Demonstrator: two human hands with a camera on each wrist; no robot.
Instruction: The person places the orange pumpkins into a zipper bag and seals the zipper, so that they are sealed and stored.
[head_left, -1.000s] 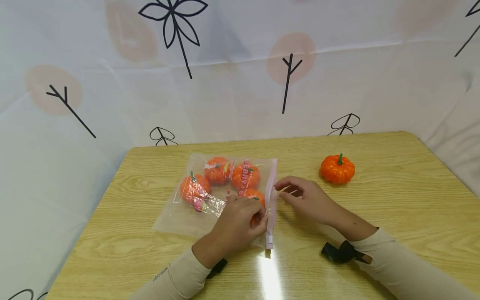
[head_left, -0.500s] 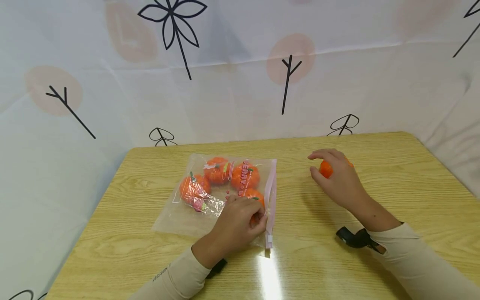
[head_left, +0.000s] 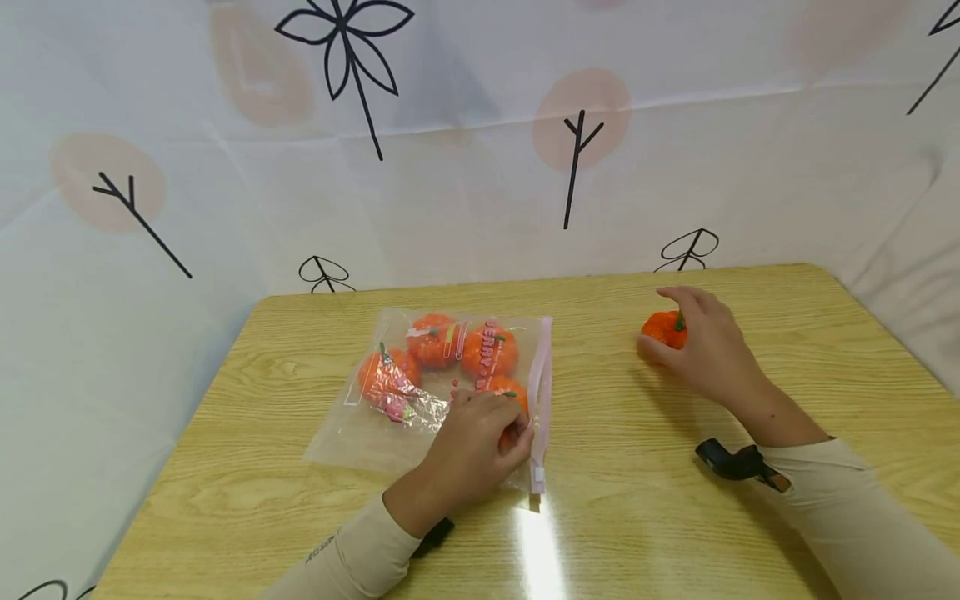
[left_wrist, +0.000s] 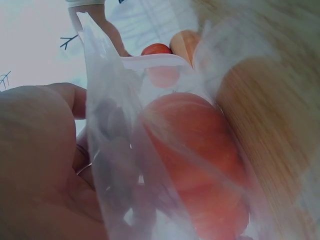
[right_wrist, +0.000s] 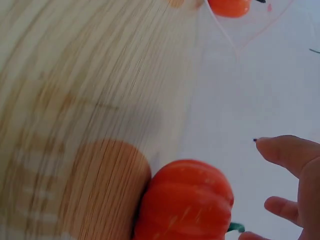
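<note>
Grip of the left hand (head_left: 476,442) is closed: curled fingers and thumb are pinching the bag (head_left: 348,442) beside its pink strip (head_left: 542,379), just below the centre of the frame. In the left wrist view the film is rising in front of that hand's fingers, and one bagged pumpkin is filling the middle and lower right.

Right hand (head_left: 705,342), right of centre, is curving around the loose pumpkin (head_left: 658,330) with thumb and fingers parted widely, and it is not gripping it. The thumb is lying at the pumpkin's lower left, and the fingers are arching above and to its right. Whether the skin is touching the pumpkin, the inspector cannot tell; the right wrist view is showing a gap between the pumpkin and the visible fingertips at lower right.

Count: one bag, five pumpkins in sight. Four are lying inside the bag: two at its upper part (head_left: 431,342) (head_left: 490,354), one at its left (head_left: 384,379), one at its lower right (head_left: 517,402), partly hidden by the left hand. One, the loose pumpkin, is standing on the table (head_left: 600,533) with its green stem up, well apart from the bag, between the right thumb and fingers. One white slider (head_left: 538,475) is sitting at the strip's lower end.
</note>
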